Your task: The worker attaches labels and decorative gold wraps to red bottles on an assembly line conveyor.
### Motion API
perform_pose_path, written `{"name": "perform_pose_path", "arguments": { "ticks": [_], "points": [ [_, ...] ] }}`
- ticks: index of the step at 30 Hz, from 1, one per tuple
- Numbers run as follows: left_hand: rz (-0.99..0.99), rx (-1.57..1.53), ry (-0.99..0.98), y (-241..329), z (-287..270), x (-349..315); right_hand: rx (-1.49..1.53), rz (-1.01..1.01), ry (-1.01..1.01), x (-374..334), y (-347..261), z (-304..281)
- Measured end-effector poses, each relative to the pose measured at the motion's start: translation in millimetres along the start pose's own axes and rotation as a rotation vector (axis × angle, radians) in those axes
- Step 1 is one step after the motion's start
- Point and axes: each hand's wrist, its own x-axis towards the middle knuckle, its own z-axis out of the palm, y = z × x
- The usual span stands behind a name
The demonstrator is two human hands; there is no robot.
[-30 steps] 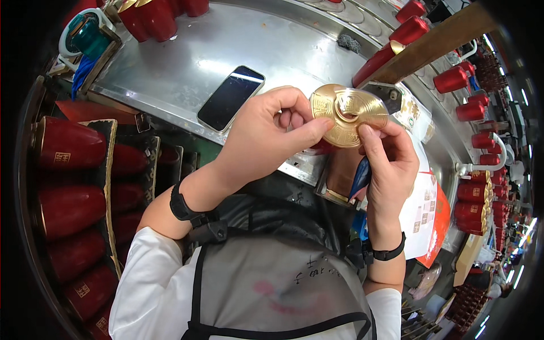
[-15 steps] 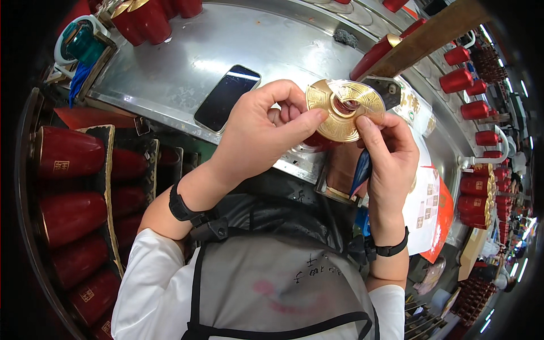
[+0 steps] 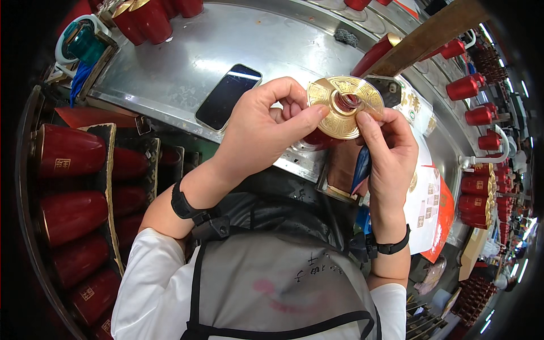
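A dark red bottle (image 3: 322, 139) stands in front of me, with a gold ring-shaped patterned sheet (image 3: 340, 128) lying around its neck (image 3: 347, 102) on the shoulder. My left hand (image 3: 277, 116) is closed at the sheet's left side, thumb on its face and fingers curled. On the opposite side my right hand (image 3: 391, 147) pinches the edge between thumb and forefinger. A dark blue flat pointed piece (image 3: 360, 170) sticks out below the right hand; its kind and whether the palm holds it are hidden. Most of the bottle's body is covered by the sheet and hands.
A phone (image 3: 229, 97) lies on the metal bench (image 3: 187, 56), left of my hands. Red bottles (image 3: 150, 22) stand at the far left; more red bottles (image 3: 73, 218) fill a rack on my left. A brown bar (image 3: 428, 37) slants overhead at right. Printed sheets (image 3: 425, 212) lie at right.
The gold sheet's far right part, raised and glinting before, now lies flatter, and the neck shows more fully. My hands have barely moved. Red bottles on the conveyor at right have shifted.
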Motion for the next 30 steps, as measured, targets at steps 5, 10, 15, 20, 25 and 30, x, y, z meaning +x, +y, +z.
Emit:
{"name": "perform_pose_path", "arguments": {
  "ticks": [5,10,15,20,25,30],
  "points": [
    [-0.028,0.015,-0.014,0.0,-1.4,-1.5,-0.006,-0.002,-0.007,0.7,0.9,-1.0],
    [0.03,0.114,-0.003,-5.8,-4.5,-1.5,0.005,0.034,-0.029,2.7,0.8,-3.8],
    [0.219,0.249,0.114,-17.9,-1.7,4.7,0.027,0.052,-0.034,4.9,-0.2,-2.4],
    [0.111,0.149,0.044,-16.7,-0.6,4.5,0.073,0.085,-0.037,6.5,-0.9,-3.3],
    [0.074,-0.055,0.018,-12.7,1.7,5.5,0.031,0.079,-0.077,5.9,-0.2,-8.1],
    [0.039,-0.129,-0.066,-8.0,-3.3,9.9,0.093,0.119,-0.047,5.8,-7.0,-5.8]
  ]
}}
